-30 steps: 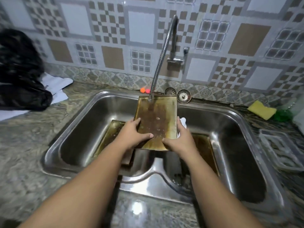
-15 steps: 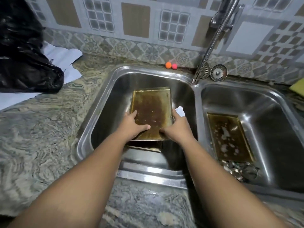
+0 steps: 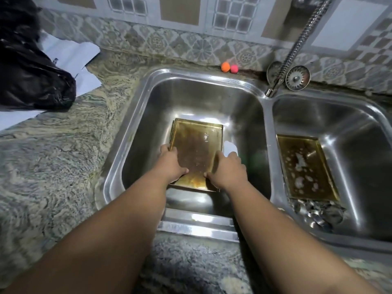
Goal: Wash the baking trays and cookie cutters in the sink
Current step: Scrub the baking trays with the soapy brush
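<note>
Both hands are gripping the near end of a stained baking tray low in the left basin of the sink: the left hand is clamping its left edge, the right hand its right edge. A second tray is lying in the right basin, with metal cookie cutters just beside its near end.

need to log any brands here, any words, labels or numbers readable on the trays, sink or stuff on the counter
None can be read.
Baking tray held in the left basin: no markings, only stains.
Tray in the right basin: none visible.
White papers on the counter: a small dark mark, too small to read.
Black bag: no print visible.
</note>
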